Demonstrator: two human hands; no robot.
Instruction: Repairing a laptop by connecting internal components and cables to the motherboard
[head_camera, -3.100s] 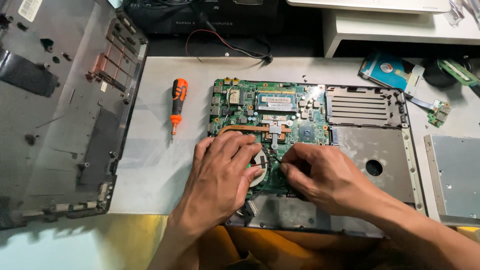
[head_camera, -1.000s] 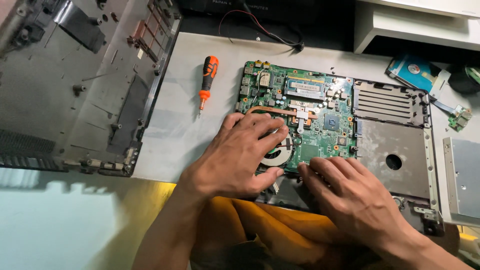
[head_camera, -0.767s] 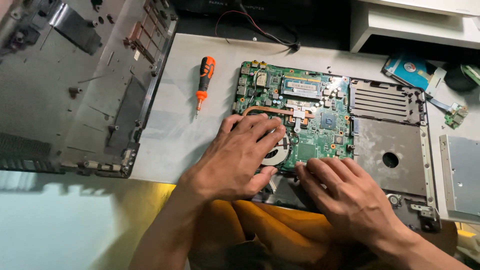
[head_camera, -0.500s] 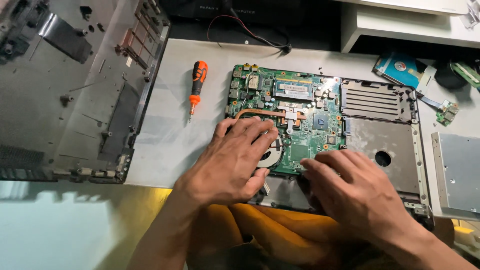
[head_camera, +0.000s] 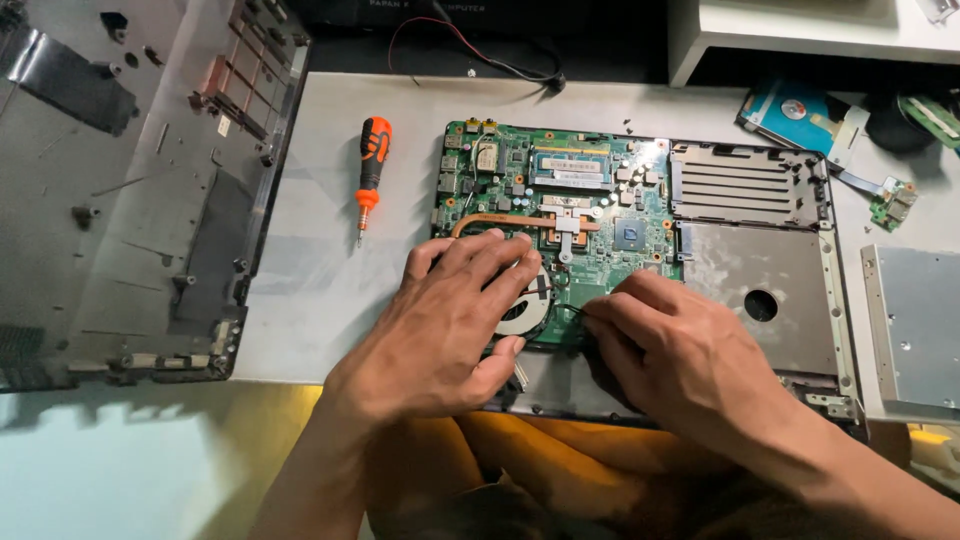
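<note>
Head view: left hand covers fan, right hand touches motherboard.

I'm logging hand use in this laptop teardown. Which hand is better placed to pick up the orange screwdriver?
Probably the left hand: it rests over the fan on the motherboard, on the screwdriver's side. The right hand lies farther away at the board's lower edge.

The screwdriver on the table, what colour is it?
The screwdriver is orange and black, seen in the head view.
</note>
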